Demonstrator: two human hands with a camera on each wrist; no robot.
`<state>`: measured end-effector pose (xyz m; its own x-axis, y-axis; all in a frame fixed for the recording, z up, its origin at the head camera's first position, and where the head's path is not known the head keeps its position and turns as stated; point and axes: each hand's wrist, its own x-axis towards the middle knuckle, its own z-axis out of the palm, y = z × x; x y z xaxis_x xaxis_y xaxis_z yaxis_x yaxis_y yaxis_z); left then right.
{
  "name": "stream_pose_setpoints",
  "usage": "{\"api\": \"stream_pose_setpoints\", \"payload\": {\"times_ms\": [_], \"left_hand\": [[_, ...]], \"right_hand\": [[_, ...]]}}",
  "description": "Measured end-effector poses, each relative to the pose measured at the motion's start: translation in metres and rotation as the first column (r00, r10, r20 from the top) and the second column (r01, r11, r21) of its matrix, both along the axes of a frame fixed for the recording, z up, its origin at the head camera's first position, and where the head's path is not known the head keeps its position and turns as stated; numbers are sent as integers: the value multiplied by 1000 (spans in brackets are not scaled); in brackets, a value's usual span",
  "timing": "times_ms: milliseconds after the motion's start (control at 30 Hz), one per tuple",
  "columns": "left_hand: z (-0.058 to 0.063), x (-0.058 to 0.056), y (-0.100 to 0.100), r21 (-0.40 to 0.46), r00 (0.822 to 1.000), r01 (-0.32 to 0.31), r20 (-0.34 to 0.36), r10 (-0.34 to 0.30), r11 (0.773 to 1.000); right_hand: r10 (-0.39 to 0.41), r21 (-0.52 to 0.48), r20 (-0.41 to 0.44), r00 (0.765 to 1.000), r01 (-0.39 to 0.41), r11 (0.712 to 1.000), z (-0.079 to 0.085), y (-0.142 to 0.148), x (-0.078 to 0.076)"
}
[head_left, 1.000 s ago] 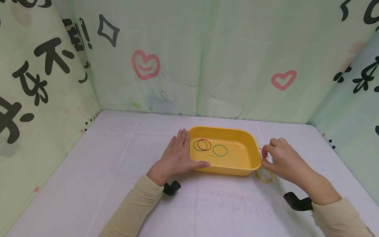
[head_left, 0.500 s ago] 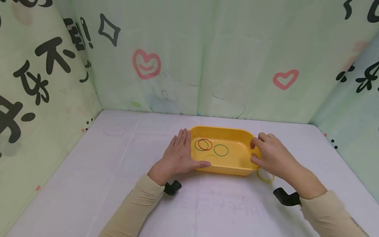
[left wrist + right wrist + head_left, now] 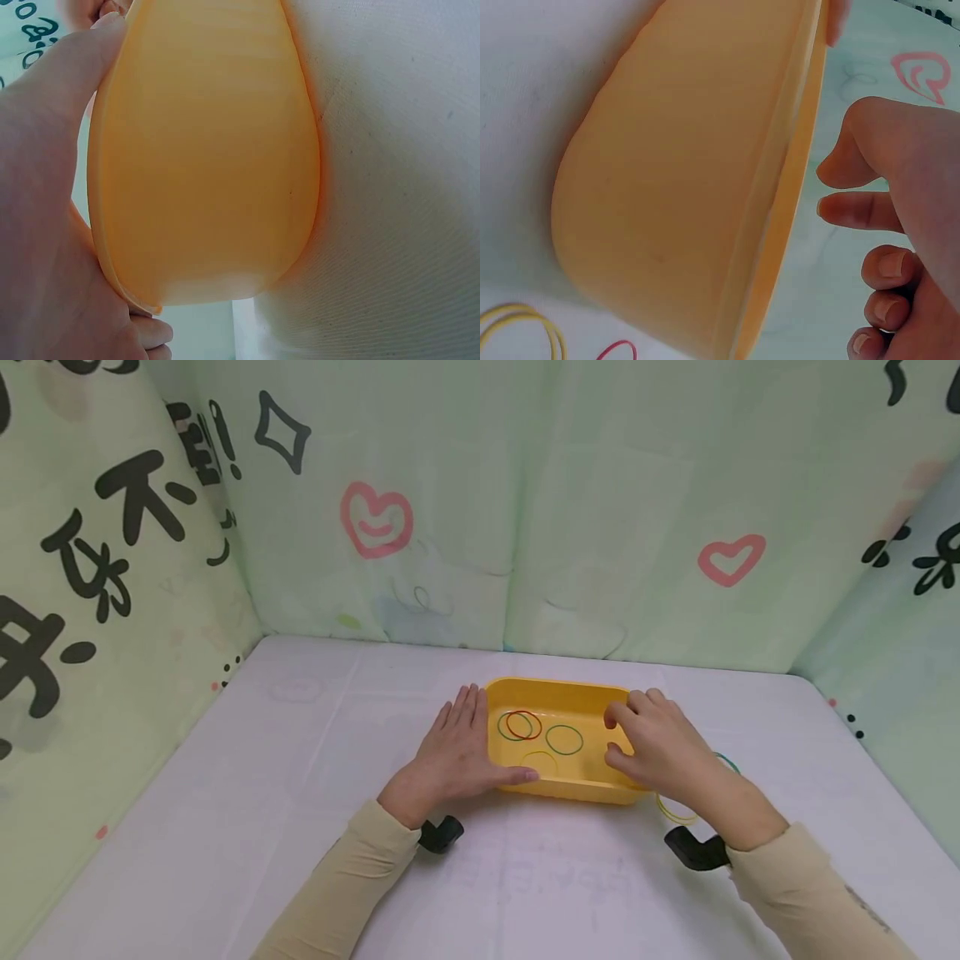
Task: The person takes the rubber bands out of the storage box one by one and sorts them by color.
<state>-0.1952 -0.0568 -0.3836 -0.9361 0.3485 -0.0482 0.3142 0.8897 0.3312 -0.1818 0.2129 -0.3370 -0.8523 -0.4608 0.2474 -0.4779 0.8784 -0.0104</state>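
Note:
A yellow plastic basin [image 3: 570, 790] sits on the table. My left hand [image 3: 453, 752] rests against its left end, fingers straight along the wall and thumb over the front rim. Inside lie a red rubber band [image 3: 523, 711] overlapping a green one, another green rubber band [image 3: 564, 726] and a thin yellow band [image 3: 538, 752]. Over the basin's right end hovers my right hand [image 3: 671, 747], its thumb and forefinger apart and bent. The right wrist view shows nothing between them; the other fingers are curled.
Yellow rubber bands [image 3: 525, 309] and a red rubber band [image 3: 617, 343] lie on the table beside the basin's right end. A green band [image 3: 727, 762] shows past my right wrist. Printed cloth walls [image 3: 600, 510] enclose the table at the back and sides.
My right hand has moved left, from beside the basin near a red band to above its right end, and its thumb and forefinger have parted. My left hand stays put.

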Motion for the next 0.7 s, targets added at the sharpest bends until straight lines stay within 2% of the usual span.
{"api": "stream_pose_setpoints", "payload": {"times_ms": [233, 500, 567, 700], "left_hand": [[0, 0, 1, -15, 1000, -10, 5, 10, 1000], [1, 0, 2, -20, 1000, -17, 8, 17, 1000], [2, -1, 2, -21, 1000, -18, 10, 18, 1000], [2, -1, 1, -20, 1000, -16, 9, 17, 1000]], "right_hand": [[33, -20, 13, 999, -33, 999, -6, -11, -6], [122, -53, -20, 992, -123, 991, -16, -21, -15], [122, -49, -14, 992, -123, 991, -17, -25, -16], [90, -30, 49, 995, -88, 996, -18, -33, -19]]}}
